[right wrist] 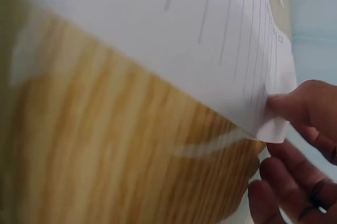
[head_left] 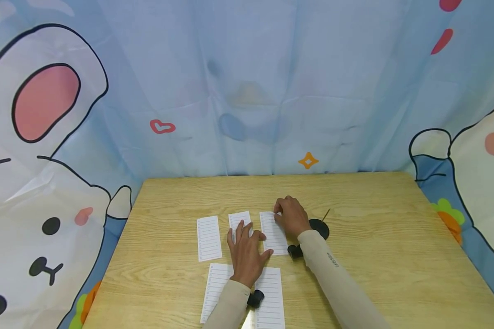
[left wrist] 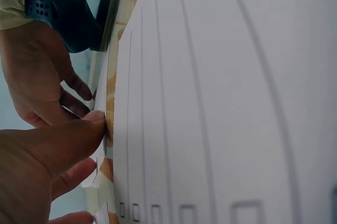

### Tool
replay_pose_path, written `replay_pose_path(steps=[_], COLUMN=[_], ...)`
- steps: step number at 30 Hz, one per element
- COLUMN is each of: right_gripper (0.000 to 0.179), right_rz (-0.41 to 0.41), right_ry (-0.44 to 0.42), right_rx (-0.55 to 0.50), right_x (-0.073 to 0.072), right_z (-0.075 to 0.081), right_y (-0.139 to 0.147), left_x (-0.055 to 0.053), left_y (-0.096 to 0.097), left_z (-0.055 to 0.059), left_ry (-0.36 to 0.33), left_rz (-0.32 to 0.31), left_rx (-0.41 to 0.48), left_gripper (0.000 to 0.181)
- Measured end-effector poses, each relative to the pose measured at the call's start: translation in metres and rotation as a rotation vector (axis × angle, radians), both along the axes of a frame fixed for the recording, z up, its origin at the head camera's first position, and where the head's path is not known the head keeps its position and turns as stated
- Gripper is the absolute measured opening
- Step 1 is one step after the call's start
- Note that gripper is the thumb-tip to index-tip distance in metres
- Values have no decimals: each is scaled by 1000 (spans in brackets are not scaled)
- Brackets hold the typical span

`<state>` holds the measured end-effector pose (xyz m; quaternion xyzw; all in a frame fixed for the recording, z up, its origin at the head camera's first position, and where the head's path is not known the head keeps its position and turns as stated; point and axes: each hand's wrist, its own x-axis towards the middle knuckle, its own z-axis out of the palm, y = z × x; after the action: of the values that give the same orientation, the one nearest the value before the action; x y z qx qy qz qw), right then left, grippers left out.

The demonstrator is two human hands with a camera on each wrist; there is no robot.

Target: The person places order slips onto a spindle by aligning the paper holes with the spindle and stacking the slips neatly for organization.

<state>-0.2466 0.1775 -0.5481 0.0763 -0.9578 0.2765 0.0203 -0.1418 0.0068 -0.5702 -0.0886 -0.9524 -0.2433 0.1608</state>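
Several white lined checklist sheets lie on the table. In the head view my right hand (head_left: 292, 215) is at the upper edge of the right-hand sheet (head_left: 273, 237). Up close in the right wrist view, that hand's thumb (right wrist: 289, 103) presses on a corner of the sheet (right wrist: 231, 40), the other fingers curling beneath and beyond it; the corner is slightly lifted. My left hand (head_left: 247, 256) spreads its fingers over the middle sheet (head_left: 239, 215), partly covering it, with its thumb reaching over the lower part of the right-hand sheet.
Another sheet (head_left: 209, 238) lies to the left. Nearer me are a lower-left sheet (head_left: 217, 285) and a lower-right sheet (head_left: 271, 301), partly behind the left arm. A dark round object (head_left: 320, 228) with a thin stick shows beside the right wrist. A printed curtain (head_left: 247, 91) hangs behind the table.
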Motion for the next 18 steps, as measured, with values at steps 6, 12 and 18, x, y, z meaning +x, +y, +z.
replay_pose_path(steps=[6,12,18], right_gripper=[14,14,19], right_rz=[25,43,30], right_ry=[-6,-73,-86], right_rx=[-83,-233,-279], right_x=[1,3,8], right_z=[-1,7,15], right_y=[5,12,15], left_x=[0,1,2], left_y=[0,-1,0], left_z=[-1,0,-1], left_ry=[-4,-9,-9], left_rz=[-1,-2,-3], left_rx=[1,12,17], left_gripper=[39,40,40])
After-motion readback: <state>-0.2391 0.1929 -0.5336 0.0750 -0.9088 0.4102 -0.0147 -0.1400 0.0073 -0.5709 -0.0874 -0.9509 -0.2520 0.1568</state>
